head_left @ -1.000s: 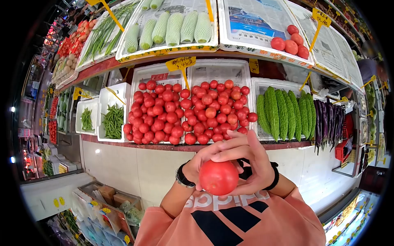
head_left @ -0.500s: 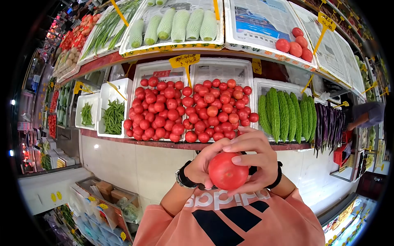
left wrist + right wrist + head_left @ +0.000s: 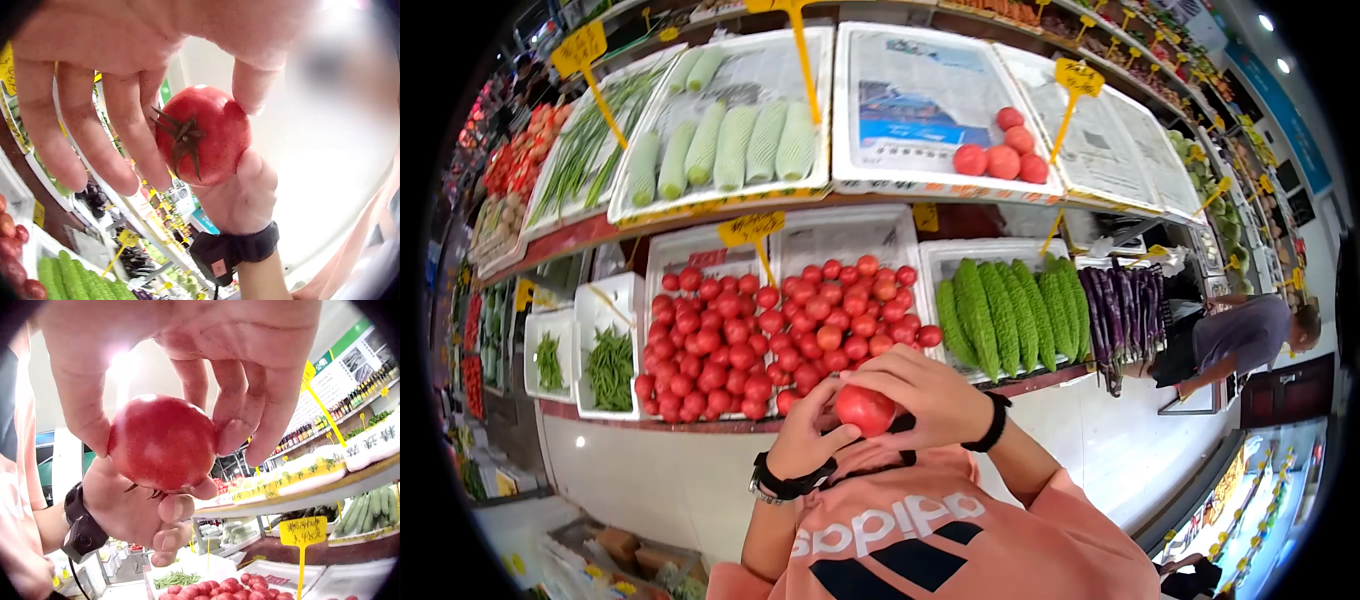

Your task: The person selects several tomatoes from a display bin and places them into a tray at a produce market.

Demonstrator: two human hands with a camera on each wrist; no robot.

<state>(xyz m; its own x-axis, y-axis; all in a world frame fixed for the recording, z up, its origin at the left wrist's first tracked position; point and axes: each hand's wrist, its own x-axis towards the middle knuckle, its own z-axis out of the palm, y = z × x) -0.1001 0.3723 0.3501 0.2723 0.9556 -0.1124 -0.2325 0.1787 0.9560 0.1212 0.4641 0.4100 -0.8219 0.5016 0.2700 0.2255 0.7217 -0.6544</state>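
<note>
One large red tomato (image 3: pixel 865 410) is held between both hands in front of the chest. The left hand (image 3: pixel 805 438), with a watch and black band at its wrist, grips its left side. From the right and above, the curled fingers of the right hand (image 3: pixel 932 398) hold it. In the left wrist view the dark stem of the tomato (image 3: pixel 203 136) shows, with the left thumb and fingers at its sides and the right hand (image 3: pixel 236 194) touching below. The right wrist view shows the tomato (image 3: pixel 164 444) between right thumb and fingers, the left hand (image 3: pixel 134 503) beneath.
Behind the hands, piled tomatoes (image 3: pixel 710 345) fill trays between green beans (image 3: pixel 610 368) and bitter gourds (image 3: pixel 1000 315). Eggplants (image 3: pixel 1122 312) hang at the right, where a person (image 3: pixel 1235 335) bends. An upper shelf holds netted gourds (image 3: pixel 735 145) and several tomatoes (image 3: pixel 1002 160).
The head view has turned, so the stall sits further left and lower. Both hands and the tomato appear further left, the tomato smaller. The bending person is more fully in view.
</note>
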